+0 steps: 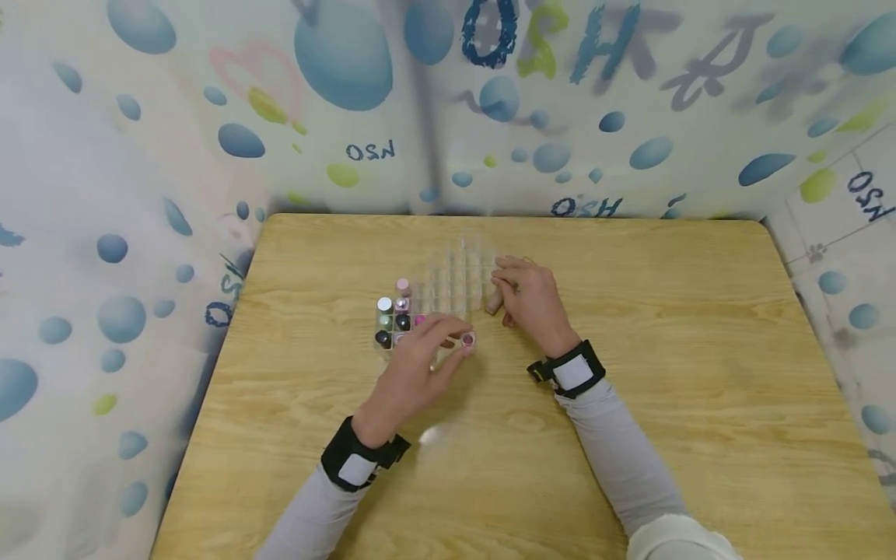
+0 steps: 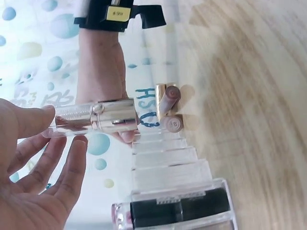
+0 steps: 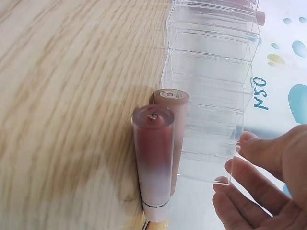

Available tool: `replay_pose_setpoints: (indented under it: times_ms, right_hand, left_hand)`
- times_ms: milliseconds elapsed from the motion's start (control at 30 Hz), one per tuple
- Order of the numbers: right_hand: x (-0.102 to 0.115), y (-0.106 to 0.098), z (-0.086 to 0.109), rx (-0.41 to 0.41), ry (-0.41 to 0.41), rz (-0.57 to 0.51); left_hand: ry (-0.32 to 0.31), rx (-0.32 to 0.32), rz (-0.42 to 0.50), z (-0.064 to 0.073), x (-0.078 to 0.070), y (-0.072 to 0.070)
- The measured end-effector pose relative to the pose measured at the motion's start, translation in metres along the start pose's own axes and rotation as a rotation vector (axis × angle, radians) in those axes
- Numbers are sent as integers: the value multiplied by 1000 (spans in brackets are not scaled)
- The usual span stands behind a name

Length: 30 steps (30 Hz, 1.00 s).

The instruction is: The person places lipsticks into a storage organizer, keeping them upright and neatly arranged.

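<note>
From the head view, the left hand (image 1: 413, 373) pinches a pink-capped tube (image 1: 467, 339) beside the clear organizer (image 1: 451, 284) mid-worktop (image 1: 665, 350); keep it upright over an open cell. Left wrist: fingers (image 2: 48, 163) curl round a clear, silver-banded tube (image 2: 96, 119). Right wrist: the right hand (image 3: 268, 191), fingers relaxed, steadies the organizer's wall (image 3: 211, 96), holding nothing; two tubes (image 3: 156, 158) lie alongside.

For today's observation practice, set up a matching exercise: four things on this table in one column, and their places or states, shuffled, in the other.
1. left hand
2. right hand
3. clear organizer
4. black-capped bottle

A. stands in a near-left slot
B. rests against the organizer's right side
C. pinches a silver-capped tube
D. most slots unfilled

Pairs: 1-C, 2-B, 3-D, 4-A
</note>
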State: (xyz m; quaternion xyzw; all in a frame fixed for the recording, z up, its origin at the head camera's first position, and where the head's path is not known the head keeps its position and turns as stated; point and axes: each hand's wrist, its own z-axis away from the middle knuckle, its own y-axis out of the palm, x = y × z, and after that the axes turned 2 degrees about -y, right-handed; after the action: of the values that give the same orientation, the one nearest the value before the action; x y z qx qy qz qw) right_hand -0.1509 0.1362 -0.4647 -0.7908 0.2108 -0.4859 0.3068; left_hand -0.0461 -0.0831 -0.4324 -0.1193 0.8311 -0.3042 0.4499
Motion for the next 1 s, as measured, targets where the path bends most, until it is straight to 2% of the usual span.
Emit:
replay_pose_setpoints:
  times_ms: [233,600,1000]
  right_hand:
    - [1,2,2,10,15,-10]
    - [1,0,0,10,0,-18]
    - [2,-2,1,32,33,-41]
  left_hand:
    - [-25,-42,9,-3,1,-16]
    - [-18,-140,-3,-16,12,-40]
    - [-12,-195,10,-22,30,-45]
